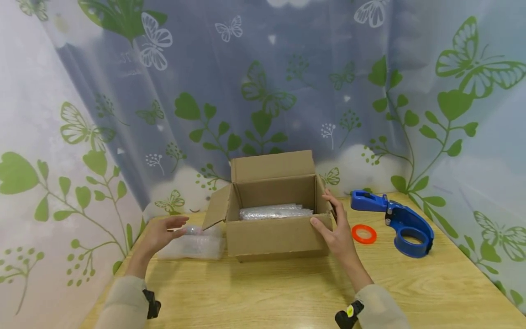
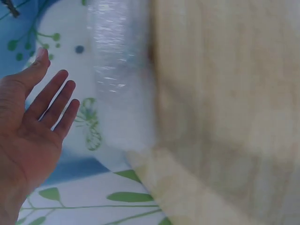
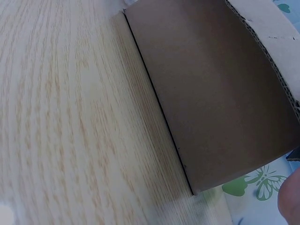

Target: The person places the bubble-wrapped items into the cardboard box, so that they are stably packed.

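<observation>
An open cardboard box (image 1: 273,235) stands on the table with its flaps folded outward. Inside it lies clear bubble wrap (image 1: 275,212). My right hand (image 1: 339,230) grips the box's right front corner, thumb over the front flap and fingers along the right side. In the right wrist view only a fingertip (image 3: 290,199) shows, beside the box's brown front (image 3: 211,103). My left hand (image 1: 161,234) is held over a bubble-wrapped package (image 1: 191,248) left of the box. Its fingers are spread and hold nothing, as the left wrist view shows of the hand (image 2: 35,126).
To the right of the box, an orange ring (image 1: 355,235) lies flat on the wooden table (image 1: 279,292). Beyond it sits a blue tape dispenser (image 1: 404,217). A curtain (image 1: 197,55) printed with leaves and butterflies borders the table at the back and both sides.
</observation>
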A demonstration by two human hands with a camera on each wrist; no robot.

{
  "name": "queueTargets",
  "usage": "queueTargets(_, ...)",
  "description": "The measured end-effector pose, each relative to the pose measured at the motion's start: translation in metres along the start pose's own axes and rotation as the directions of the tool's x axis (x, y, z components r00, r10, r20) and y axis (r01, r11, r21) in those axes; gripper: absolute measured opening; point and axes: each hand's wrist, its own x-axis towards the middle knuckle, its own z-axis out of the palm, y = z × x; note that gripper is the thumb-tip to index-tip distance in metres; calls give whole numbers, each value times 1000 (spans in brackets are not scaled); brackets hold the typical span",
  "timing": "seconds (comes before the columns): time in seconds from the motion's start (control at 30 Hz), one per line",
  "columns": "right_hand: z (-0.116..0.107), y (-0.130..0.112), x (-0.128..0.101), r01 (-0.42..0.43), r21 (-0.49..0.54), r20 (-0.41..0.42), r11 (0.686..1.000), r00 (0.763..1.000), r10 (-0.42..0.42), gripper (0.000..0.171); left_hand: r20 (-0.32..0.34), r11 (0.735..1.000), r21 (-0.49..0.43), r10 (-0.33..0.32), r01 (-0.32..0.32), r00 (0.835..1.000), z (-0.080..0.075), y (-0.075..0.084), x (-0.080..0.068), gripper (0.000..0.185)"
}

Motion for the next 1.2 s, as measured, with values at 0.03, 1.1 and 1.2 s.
queueTargets(0.03,0,0,0,0,0,2,1000,1000,0,63,6,1000,-3,14,-14,1000,3,-4,-2,44)
queueTargets(1.1,0,-2,0,11,3,-1,1000,1000,-11,62,125,992,83,83,-94,989,35,-31,-38,79)
queueTargets(1.2,-1,-3,0,5,-2,2,1000,1000,-5,62,115,991,91,86,-97,990,32,-30,-39,76)
